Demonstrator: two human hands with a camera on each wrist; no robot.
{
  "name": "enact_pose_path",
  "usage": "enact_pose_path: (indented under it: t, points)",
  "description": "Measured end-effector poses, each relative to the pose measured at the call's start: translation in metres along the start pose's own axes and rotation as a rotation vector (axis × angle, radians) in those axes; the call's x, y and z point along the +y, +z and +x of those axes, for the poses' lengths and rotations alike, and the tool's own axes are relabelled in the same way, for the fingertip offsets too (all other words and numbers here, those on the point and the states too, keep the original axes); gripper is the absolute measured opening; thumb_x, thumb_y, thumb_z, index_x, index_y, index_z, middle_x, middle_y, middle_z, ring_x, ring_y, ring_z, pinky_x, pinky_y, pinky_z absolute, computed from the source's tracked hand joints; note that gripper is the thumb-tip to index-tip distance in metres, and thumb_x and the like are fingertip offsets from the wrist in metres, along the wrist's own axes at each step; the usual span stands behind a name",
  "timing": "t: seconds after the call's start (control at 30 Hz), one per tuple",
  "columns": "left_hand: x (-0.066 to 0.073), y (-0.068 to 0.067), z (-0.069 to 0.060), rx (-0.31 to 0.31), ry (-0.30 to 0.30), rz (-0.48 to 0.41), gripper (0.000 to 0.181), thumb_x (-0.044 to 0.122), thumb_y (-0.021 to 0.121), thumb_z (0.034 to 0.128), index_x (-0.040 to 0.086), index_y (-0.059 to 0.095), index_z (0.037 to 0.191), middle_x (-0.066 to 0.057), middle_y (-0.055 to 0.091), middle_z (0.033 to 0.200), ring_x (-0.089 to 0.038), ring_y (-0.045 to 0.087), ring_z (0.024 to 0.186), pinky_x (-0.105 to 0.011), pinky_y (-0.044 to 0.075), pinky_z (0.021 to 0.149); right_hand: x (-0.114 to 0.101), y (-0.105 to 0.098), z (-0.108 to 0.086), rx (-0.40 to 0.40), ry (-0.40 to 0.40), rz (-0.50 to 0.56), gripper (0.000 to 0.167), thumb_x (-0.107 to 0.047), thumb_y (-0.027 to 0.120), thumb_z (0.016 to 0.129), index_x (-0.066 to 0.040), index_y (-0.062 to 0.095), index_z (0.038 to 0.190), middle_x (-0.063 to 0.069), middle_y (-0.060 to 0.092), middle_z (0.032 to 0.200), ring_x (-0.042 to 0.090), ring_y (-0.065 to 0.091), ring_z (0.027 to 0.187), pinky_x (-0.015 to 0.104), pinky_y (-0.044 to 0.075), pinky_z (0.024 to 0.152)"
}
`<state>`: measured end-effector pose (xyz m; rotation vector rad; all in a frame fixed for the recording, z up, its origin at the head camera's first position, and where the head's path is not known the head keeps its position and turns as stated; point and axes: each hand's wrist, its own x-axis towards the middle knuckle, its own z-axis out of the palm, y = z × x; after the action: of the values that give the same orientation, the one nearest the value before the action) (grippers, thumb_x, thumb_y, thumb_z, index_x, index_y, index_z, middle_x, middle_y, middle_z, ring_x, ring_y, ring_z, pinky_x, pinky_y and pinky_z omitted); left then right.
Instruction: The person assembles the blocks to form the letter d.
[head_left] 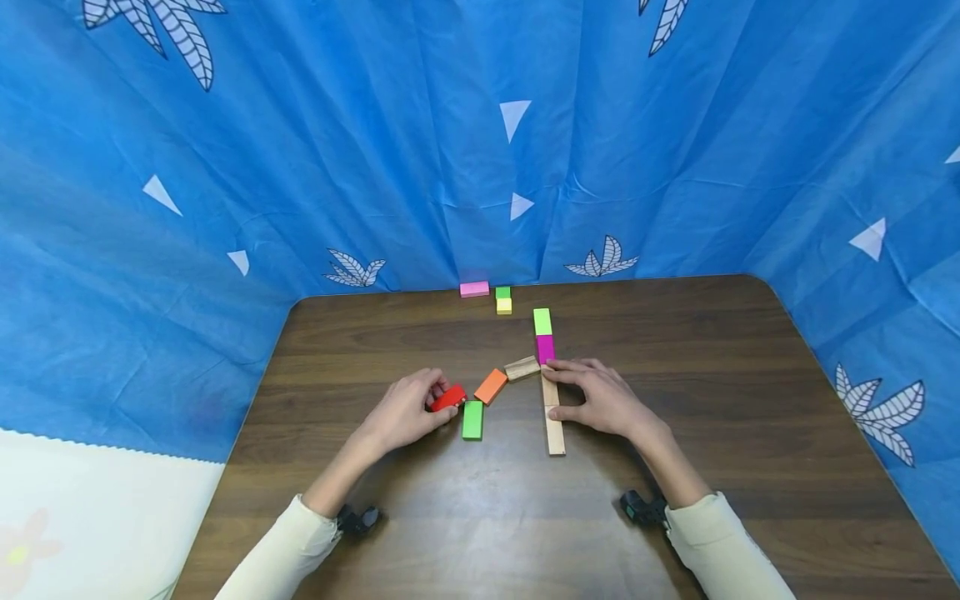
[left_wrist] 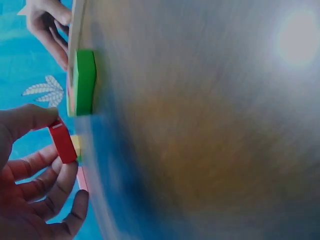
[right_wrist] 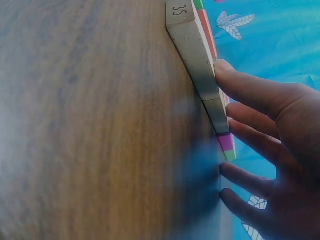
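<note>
My left hand point(head_left: 408, 408) pinches a red block point(head_left: 448, 398) between thumb and fingertips, just left of a green block point(head_left: 472, 420). In the left wrist view the red block point(left_wrist: 63, 142) is held tilted. An orange block point(head_left: 491, 387) and a tilted wooden block point(head_left: 522, 368) slant from there toward a straight row. That row holds a near wooden block point(head_left: 555, 437), another wooden block point(head_left: 551, 392), a magenta block point(head_left: 545, 348) and a lime block point(head_left: 542, 322). With thumb and index fingertip, my right hand point(head_left: 600, 396) touches the wooden blocks, fingers fairly straight.
At the table's back edge lie a pink block point(head_left: 474, 289), a yellow block point(head_left: 504, 307) and a small green block point(head_left: 502, 292) behind it. A blue curtain point(head_left: 420, 167) hangs behind and around the brown table point(head_left: 675, 333).
</note>
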<state>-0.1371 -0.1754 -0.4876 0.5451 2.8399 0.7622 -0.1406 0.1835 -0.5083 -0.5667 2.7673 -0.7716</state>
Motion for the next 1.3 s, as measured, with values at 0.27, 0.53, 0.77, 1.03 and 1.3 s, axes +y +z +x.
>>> enact_pose_path:
  t: [0.27,0.53,0.77,1.03,1.3]
  points:
    - [0.010,0.006,-0.040,-0.003,-0.087,-0.011,0.031,0.029,0.091,0.0873,0.017,0.067,0.103,0.007,0.067,0.090,-0.005,0.058,0.074,-0.023,0.050,0.067,0.001,0.000,0.000,-0.006,0.003,0.001,0.075,-0.046,0.084,0.092,-0.027,0.056,0.158,0.003,0.047,0.171,0.045,0.043,0.153,0.085,0.027,0.117]
    - [0.019,0.021,-0.064,-0.024,-0.086,0.021,0.036,0.030,0.093,0.0841,0.018,0.066,0.105,0.008,0.064,0.085,-0.005,0.054,0.069,-0.021,0.047,0.061,0.002,0.000,0.000,-0.001,-0.006,0.006,0.074,-0.045,0.085,0.092,-0.026,0.056,0.158,0.003,0.048,0.170,0.045,0.043,0.153,0.085,0.026,0.117]
    - [0.027,0.032,-0.072,-0.032,-0.047,0.071,0.041,0.031,0.093,0.0836,0.017,0.063,0.106,0.007,0.058,0.075,-0.006,0.047,0.060,-0.020,0.040,0.054,0.000,-0.001,-0.001,-0.005,-0.002,0.018,0.075,-0.046,0.084,0.092,-0.027,0.055,0.158,0.004,0.047,0.171,0.046,0.042,0.154,0.085,0.025,0.118]
    - [0.034,0.039,-0.074,0.026,-0.056,0.118,0.043,0.042,0.092,0.0846,0.020,0.059,0.101,0.015,0.051,0.066,-0.003,0.042,0.054,-0.020,0.036,0.052,0.000,-0.001,-0.001,-0.001,-0.005,0.016,0.075,-0.046,0.085,0.092,-0.027,0.055,0.158,0.003,0.047,0.171,0.045,0.042,0.153,0.085,0.026,0.118]
    - [0.031,0.037,-0.079,0.005,-0.001,0.004,0.028,0.032,0.090,0.0890,0.024,0.065,0.100,0.017,0.063,0.077,0.002,0.056,0.067,-0.020,0.048,0.064,0.000,0.000,-0.001,-0.001,-0.008,0.013,0.075,-0.046,0.084,0.092,-0.027,0.055,0.158,0.003,0.047,0.171,0.046,0.041,0.154,0.086,0.025,0.117]
